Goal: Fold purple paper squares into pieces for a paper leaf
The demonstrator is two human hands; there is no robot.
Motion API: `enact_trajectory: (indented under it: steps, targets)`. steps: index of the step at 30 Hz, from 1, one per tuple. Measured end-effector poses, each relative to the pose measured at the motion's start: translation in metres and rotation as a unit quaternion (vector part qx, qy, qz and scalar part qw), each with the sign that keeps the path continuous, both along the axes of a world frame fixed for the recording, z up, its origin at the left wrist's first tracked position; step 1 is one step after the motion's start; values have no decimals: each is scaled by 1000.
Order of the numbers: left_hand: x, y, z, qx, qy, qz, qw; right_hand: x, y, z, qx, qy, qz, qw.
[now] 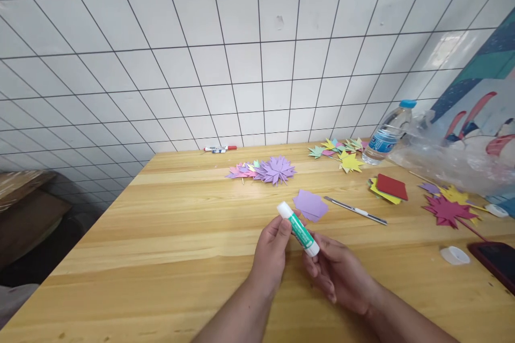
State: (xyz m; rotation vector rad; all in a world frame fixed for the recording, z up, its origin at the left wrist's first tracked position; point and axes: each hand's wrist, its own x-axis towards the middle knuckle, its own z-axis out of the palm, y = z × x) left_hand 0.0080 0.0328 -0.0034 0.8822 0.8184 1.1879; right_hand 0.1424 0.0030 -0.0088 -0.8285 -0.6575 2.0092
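Observation:
A green and white glue stick (298, 229) is held at a slant above the front part of the table. Its upper, white end points away to the left. My left hand (272, 251) grips it near that end, with the thumb across the barrel. At the lower white end, the thumb and fingers of my right hand (340, 272) close round the base. Just beyond the hands lie purple paper pieces (311, 205), stacked unevenly. A slim utility knife (356, 210) rests to their right. Off to the right, a round white cap (455, 255) sits on the wooden table (161, 257).
Purple and pink paper leaf shapes (277, 170) are piled further back, near markers (220, 148). Yellow and green leaf shapes (349, 161) lie beside a water bottle (387, 134). At right are red and yellow paper squares (391, 186), a dark red leaf (446, 210) and a phone (494, 262).

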Motion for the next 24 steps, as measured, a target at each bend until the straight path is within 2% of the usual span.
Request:
enact_trajectory:
  steps: [3, 8, 11, 13, 16, 18, 21, 24]
  targets:
    - [0, 0, -2, -16, -10, 0, 1000, 1, 0, 2, 13, -10, 0, 1000]
    - [0, 2, -5, -30, -3, 25, 999, -1, 0, 3, 94, -100, -56, 989]
    - [0, 2, -3, -12, 8, 39, 999, -3, 0, 1, 89, -120, -88, 985]
    - [1, 0, 0, 1, 15, 24, 1000, -3, 1, 0, 81, -119, -101, 984]
    - [1, -2, 5, 11, 34, -4, 999, -4, 1, -1, 60, -97, -90, 989]
    - [1, -3, 7, 7, 41, 9, 999, -3, 0, 1, 51, -75, -85, 992]
    - [0, -3, 7, 6, 51, 46, 998, -4, -1, 5, 83, -100, -76, 989]
    - [0, -2, 7, 16, 61, 56, 996, -6, -2, 8, 99, -133, -81, 983]
